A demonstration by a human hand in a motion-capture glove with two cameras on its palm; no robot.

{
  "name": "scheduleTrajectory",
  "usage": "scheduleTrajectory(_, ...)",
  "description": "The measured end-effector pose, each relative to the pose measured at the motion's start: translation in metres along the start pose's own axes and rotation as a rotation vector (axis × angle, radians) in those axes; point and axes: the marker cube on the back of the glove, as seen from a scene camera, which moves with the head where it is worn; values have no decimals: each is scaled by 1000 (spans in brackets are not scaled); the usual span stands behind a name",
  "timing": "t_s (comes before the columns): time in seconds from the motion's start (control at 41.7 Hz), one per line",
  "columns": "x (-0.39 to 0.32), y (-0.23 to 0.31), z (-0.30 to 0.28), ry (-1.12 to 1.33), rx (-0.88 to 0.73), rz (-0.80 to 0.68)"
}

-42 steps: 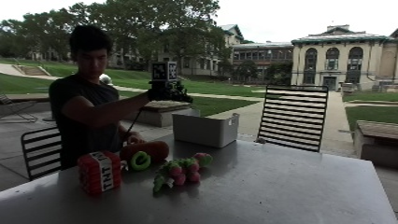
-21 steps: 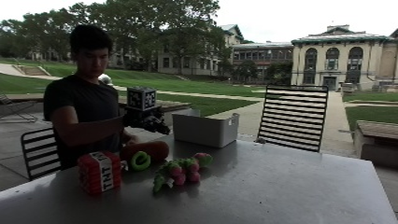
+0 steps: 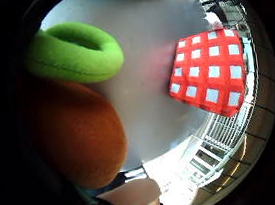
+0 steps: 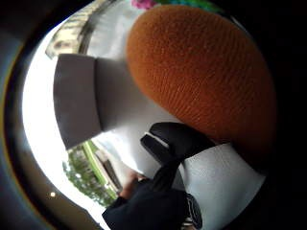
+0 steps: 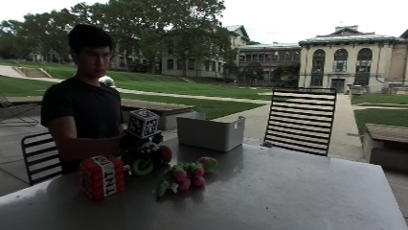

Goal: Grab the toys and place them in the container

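The gloved right hand (image 5: 141,149) sits low over the orange plush toy (image 4: 201,76) on the table (image 5: 287,191), beside the green ring (image 3: 73,52); whether its fingers have closed cannot be told. The person should wrap the plush's middle before lifting toward the grey container (image 5: 210,132).

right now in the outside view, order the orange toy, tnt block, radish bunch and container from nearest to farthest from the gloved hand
1. Orange toy, right under the gloved hand.
2. TNT block, beside the hand, toward the table's near edge.
3. Radish bunch, on the hand's other side; too close to the block to rank surely.
4. Container, at the table's far edge.
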Motion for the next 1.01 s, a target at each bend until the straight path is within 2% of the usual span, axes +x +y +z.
scheduleTrajectory(0.144, 7, -1, 10, -2, -62, 15)
scheduleTrajectory(0.407, 5, -2, 15, -10, -73, 26)
scheduleTrajectory(0.767, 19, -13, -7, 95, 93, -4)
scheduleTrajectory(1.006, 10, -11, -35, 30, 28, 36)
